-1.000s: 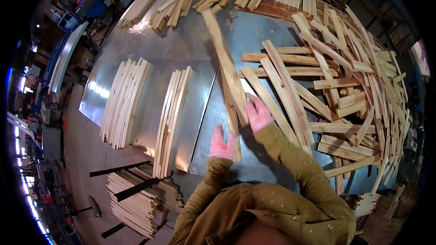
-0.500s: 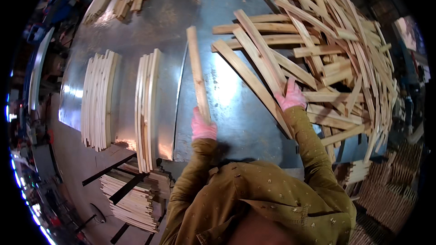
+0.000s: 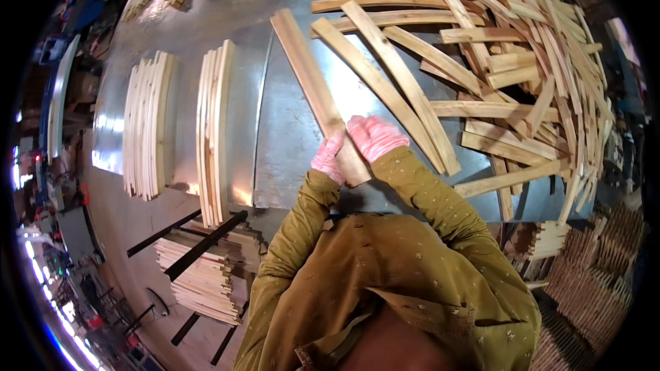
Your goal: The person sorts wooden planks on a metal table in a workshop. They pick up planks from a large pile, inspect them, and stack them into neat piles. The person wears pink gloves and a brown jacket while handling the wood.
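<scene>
Both my hands wear pink-and-white gloves. My left hand [image 3: 328, 156] is closed round the near part of a wooden slat [image 3: 309, 79], which slants away to the far left over the metal tabletop. A lengthwise line on it suggests two slats lying side by side, though I cannot be sure. Against its right edge, my right hand [image 3: 376, 137] has its fingers bent onto the wood; their tips are partly hidden. Just right of that hand, two loose slats [image 3: 402, 75] lie aslant on the metal.
A large jumbled heap of slats [image 3: 512, 62] covers the table's right side. To the left stand two neat rows, a wider bundle [image 3: 148, 127] and a narrower bundle [image 3: 213, 130] overhanging the near edge. Below are stacked slats [image 3: 199, 278] on dark bars [image 3: 206, 244].
My right hand has left the heap and come left beside my left hand, apparently bringing a slat. The slat in my left hand now tilts further left. The view has shifted slightly.
</scene>
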`<state>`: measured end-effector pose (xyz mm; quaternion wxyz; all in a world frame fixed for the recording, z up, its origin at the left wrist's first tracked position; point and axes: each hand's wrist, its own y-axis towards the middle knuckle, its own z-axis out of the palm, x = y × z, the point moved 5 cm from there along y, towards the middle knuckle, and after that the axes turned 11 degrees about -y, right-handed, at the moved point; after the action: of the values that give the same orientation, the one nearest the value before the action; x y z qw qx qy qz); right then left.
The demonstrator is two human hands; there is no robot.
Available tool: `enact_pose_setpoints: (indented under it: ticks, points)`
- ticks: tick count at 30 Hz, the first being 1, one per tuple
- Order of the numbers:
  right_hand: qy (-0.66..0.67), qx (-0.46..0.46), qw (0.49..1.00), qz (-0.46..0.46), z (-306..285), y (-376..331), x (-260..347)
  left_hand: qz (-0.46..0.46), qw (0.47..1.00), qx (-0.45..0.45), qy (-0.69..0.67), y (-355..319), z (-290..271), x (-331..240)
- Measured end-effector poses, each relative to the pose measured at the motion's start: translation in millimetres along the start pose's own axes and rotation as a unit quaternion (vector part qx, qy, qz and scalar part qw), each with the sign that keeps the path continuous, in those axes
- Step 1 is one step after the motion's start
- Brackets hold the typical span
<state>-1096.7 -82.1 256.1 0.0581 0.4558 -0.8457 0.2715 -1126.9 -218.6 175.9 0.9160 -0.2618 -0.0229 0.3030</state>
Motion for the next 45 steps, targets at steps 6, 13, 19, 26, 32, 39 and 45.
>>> enact_pose_setpoints:
  ticks: [6, 13, 19, 26, 32, 39, 45]
  points:
    - [-0.219, -0.166, 0.960, 0.062, -18, 16, -136, -0.003, 0.997, -0.015, 0.074, -2, -1, -5]
    - [0.097, -0.048, 0.991, 0.079, 20, 10, -68, 0.051, 0.948, -0.123, 0.289, 0, -32, -13]
    - [-0.002, -0.115, 0.993, -0.027, 35, 12, -52, 0.115, 0.956, -0.084, 0.255, 3, -58, -24]
    - [0.074, 0.038, 0.996, 0.030, 52, 20, -69, 0.121, 0.885, -0.135, 0.429, -25, -14, -61]
    - [0.757, 0.165, 0.632, -0.002, 110, 4, 23, 0.242, 0.839, -0.154, 0.463, -57, -10, -52]
    - [0.301, 0.117, 0.946, 0.019, 116, 46, 26, 0.142, 0.848, -0.151, 0.487, -49, -29, -74]
    - [0.514, 0.103, 0.851, 0.016, 141, 38, 25, 0.096, 0.849, -0.163, 0.493, -28, -80, -73]
